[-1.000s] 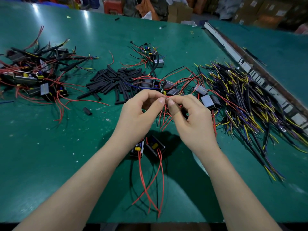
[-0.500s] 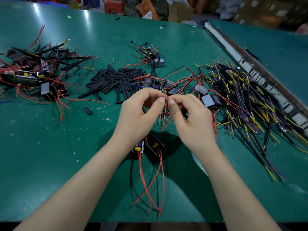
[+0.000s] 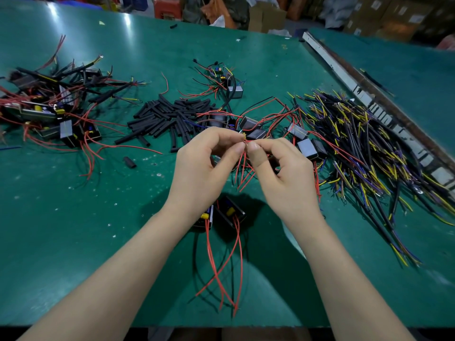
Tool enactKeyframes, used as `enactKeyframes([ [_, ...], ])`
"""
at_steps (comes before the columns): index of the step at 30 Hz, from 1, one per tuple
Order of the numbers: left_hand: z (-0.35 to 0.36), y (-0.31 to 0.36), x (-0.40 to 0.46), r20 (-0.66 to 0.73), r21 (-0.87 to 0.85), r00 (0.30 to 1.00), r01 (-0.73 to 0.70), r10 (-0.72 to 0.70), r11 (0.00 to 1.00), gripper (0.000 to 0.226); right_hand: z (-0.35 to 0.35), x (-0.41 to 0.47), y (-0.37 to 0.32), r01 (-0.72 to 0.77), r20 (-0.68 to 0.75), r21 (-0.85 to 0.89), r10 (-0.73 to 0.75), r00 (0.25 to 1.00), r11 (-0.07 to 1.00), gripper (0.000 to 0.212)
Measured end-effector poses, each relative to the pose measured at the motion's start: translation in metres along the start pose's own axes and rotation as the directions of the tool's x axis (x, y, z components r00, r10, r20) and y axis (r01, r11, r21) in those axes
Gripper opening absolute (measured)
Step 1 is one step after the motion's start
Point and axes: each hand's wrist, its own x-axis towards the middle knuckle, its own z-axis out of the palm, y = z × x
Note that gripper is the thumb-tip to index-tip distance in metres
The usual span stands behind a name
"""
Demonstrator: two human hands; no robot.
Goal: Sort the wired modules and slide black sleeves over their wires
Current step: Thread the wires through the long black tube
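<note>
Red wires [image 3: 242, 166] pinched by left hand [image 3: 204, 168] and right hand [image 3: 283, 173], black sleeves [image 3: 170, 116] behind (piled), modules [image 3: 222, 214] beneath.

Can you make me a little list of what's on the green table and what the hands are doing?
table: green table
left hand: pinching red wires
right hand: pinching the same wires
middle: pile of black sleeves
right side: heap of yellow and purple wires
left side: tangled modules
near wrists: two modules
</note>
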Motion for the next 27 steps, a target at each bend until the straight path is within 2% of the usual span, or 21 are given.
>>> enactKeyframes([
  [4,-0.001,-0.001,0.000,0.015,0.068,0.997,-0.074,0.073,0.995,0.014,0.000,-0.001,-0.001,-0.008,0.001,0.014,0.008,1.000,1.000,0.020],
  [7,-0.002,0.001,0.000,0.059,0.028,0.996,-0.072,0.070,0.997,0.019,0.000,0.000,-0.002,-0.020,-0.003,0.045,0.020,1.000,0.999,0.019],
  [10,-0.003,0.005,0.003,0.103,-0.197,0.989,0.121,-0.102,0.973,0.016,-0.001,0.000,-0.003,-0.024,-0.012,0.095,0.025,1.000,0.995,0.016],
  [13,-0.005,0.006,0.009,0.181,-0.413,0.932,0.361,-0.313,0.836,0.018,-0.002,-0.001,-0.004,-0.030,-0.011,0.113,0.031,0.999,0.993,0.015],
  [16,-0.004,0.004,0.011,0.255,-0.420,0.868,0.497,-0.426,0.760,0.030,-0.002,-0.001,-0.004,-0.024,-0.009,0.108,0.025,1.000,0.994,0.016],
  [24,-0.004,0.004,0.010,0.343,-0.428,0.847,0.526,-0.406,0.735,0.017,-0.004,-0.002,-0.004,0.060,0.005,0.068,-0.061,0.998,0.996,0.015],
  [27,-0.006,0.004,0.009,0.341,-0.283,0.881,0.428,-0.327,0.858,0.019,-0.005,-0.001,-0.002,0.066,0.004,0.066,-0.067,0.998,0.996,0.016],
])
